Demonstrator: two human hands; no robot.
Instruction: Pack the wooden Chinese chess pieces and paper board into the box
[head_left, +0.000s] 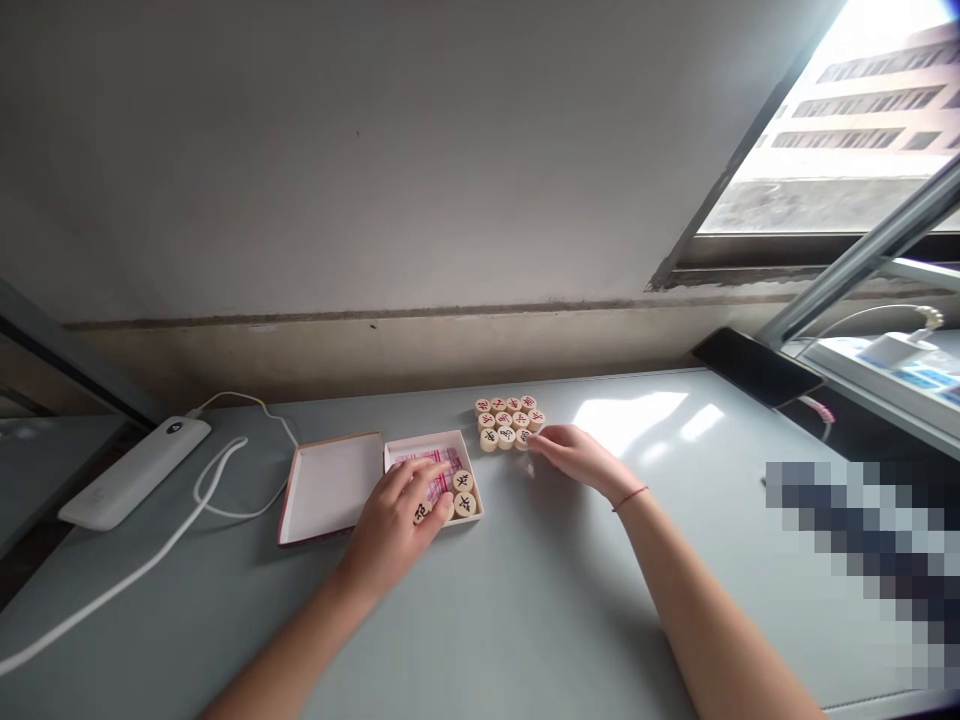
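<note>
L hand (399,505) over box (480,500), R hand (577,457) at 3rd-row pcs (506,436)

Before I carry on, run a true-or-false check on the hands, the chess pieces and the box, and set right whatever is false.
1. The right hand has its fingertips at a black-marked Chinese chess piece. True.
2. The left hand is over the grouped pieces. False: it is over the open box, which also holds pieces.
3. The box lid lies to the left of the box. True.
4. The red bracelet is on the left wrist. False: the bracelet is on the right wrist.
5. In the group, the row nearest the wall has red characters. True.
</note>
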